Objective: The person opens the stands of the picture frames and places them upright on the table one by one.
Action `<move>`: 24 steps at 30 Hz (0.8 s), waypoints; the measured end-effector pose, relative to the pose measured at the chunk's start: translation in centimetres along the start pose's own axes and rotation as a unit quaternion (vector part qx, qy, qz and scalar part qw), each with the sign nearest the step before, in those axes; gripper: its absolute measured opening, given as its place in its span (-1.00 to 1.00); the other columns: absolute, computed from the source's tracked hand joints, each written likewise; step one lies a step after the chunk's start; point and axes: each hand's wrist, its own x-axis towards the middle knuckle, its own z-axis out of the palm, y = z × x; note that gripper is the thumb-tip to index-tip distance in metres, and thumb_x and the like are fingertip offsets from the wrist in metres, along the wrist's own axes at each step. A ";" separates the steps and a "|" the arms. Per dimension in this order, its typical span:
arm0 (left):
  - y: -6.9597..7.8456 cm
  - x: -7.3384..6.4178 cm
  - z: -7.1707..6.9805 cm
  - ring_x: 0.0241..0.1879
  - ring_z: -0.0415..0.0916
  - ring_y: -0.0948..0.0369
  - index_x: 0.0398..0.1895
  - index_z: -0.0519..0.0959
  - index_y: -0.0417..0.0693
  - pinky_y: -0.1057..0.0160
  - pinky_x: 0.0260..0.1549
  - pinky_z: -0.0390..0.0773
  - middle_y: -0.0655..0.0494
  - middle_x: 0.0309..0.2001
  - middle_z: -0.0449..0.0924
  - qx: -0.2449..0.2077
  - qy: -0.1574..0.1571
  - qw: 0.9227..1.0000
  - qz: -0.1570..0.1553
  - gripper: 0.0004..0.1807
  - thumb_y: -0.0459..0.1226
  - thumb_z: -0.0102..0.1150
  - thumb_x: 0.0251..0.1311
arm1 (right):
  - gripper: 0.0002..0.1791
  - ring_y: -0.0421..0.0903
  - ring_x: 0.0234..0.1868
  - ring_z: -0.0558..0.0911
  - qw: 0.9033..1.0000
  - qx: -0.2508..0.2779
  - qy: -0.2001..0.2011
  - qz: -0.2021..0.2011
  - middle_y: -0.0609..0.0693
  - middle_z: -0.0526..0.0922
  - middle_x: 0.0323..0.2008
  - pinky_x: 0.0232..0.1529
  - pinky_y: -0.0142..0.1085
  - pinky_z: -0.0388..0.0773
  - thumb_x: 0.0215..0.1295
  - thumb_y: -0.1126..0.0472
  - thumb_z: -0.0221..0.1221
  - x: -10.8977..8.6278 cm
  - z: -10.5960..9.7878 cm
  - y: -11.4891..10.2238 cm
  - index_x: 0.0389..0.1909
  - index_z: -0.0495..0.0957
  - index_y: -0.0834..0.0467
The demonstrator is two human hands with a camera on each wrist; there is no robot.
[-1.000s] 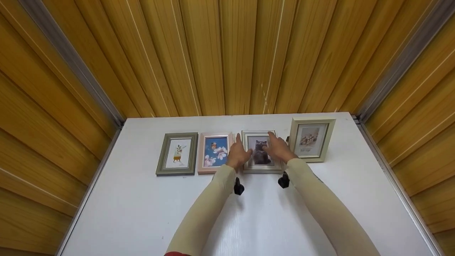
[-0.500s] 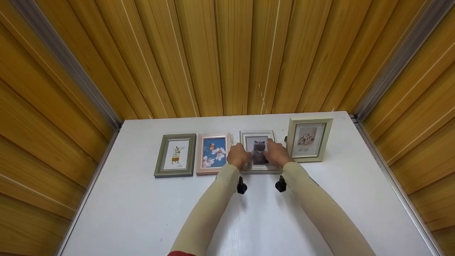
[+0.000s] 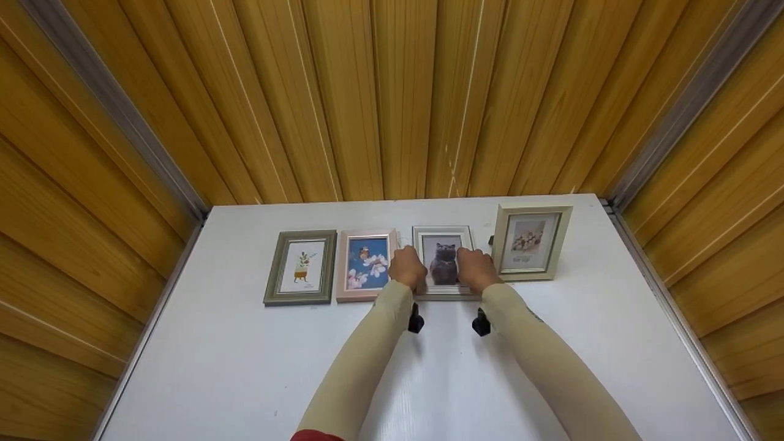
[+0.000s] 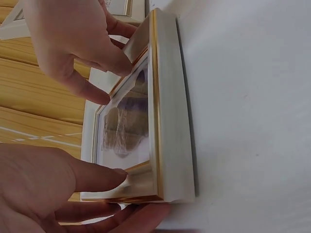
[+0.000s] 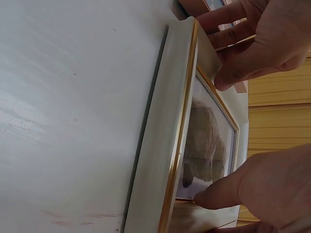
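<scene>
A silver-white picture frame [image 3: 444, 294] with a grey cat photo lies on the white surface, between both hands. My left hand [image 3: 407, 268] grips its left side; in the left wrist view the thumb [image 4: 104, 178] presses on the front while the other fingers curl round the outer edge. On the opposite side, my right hand [image 3: 479, 269] holds the frame, with its thumb [image 5: 218, 193] on the front border in the right wrist view. Some of the right fingers are hidden behind the hand there.
Left of the cat frame lie a pink frame [image 3: 342, 269] with blossoms and a green frame [image 3: 274, 275] with a plant picture. A cream frame [image 3: 499, 245] stands propped up close on the right. Wood-look panels [image 3: 404, 104] rise behind the white surface [image 3: 245, 367].
Both hands had fingers stretched out over the cat frame; they have since curled down round its two sides. The frames have stayed in place, with a slight shift of the view.
</scene>
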 end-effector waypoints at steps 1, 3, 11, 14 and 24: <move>0.0 0.0 0.0 -0.13 0.72 -0.07 -0.08 0.68 -0.24 -0.07 -0.22 0.70 -0.21 -0.08 0.71 0.001 0.001 1.000 0.000 -0.76 -0.37 0.35 0.17 | -0.83 0.37 -0.06 0.64 1.000 -0.002 0.004 -0.003 0.36 0.69 -0.18 0.00 0.21 0.55 0.25 0.50 0.17 0.0 0.1 0.0 -0.15 0.56 0.35; 0.1 -0.1 -0.1 -0.12 0.72 -0.07 -0.08 0.68 -0.24 -0.07 -0.22 0.70 -0.21 -0.07 0.71 0.000 0.002 1.000 0.002 -0.78 -0.39 0.31 0.20 | -0.83 0.38 -0.05 0.64 1.000 0.000 0.009 -0.004 0.37 0.69 -0.17 0.01 0.22 0.54 0.25 0.51 0.16 -0.1 0.1 0.0 -0.14 0.56 0.35; 0.2 -0.3 -0.3 -0.12 0.72 -0.08 -0.09 0.69 -0.28 -0.04 -0.23 0.71 -0.24 -0.07 0.70 0.004 0.016 1.000 0.014 -0.77 -0.39 0.26 0.20 | -0.76 0.42 0.00 0.61 1.000 0.013 0.012 0.004 0.41 0.66 -0.08 0.07 0.24 0.51 0.31 0.48 0.11 -0.1 -0.1 -0.1 -0.03 0.57 0.35; 0.2 -0.4 -0.3 -0.12 0.72 -0.09 -0.09 0.69 -0.27 -0.06 -0.23 0.71 -0.24 -0.07 0.70 0.002 0.018 1.000 0.013 -0.77 -0.40 0.27 0.20 | -0.71 0.41 0.02 0.59 1.000 0.017 0.009 0.005 0.41 0.66 -0.05 0.09 0.24 0.50 0.32 0.47 0.11 -0.1 -0.1 -0.1 0.04 0.56 0.35; -0.2 0.1 0.2 -0.16 0.73 -0.10 -0.13 0.69 -0.27 -0.06 -0.25 0.71 -0.25 -0.10 0.71 0.004 0.029 1.000 0.008 -0.79 -0.39 0.34 0.16 | -0.62 0.36 0.01 0.65 0.999 0.048 0.024 -0.004 0.35 0.69 -0.02 0.06 0.17 0.57 0.35 0.50 0.06 -0.3 -0.1 -0.1 0.14 0.59 0.34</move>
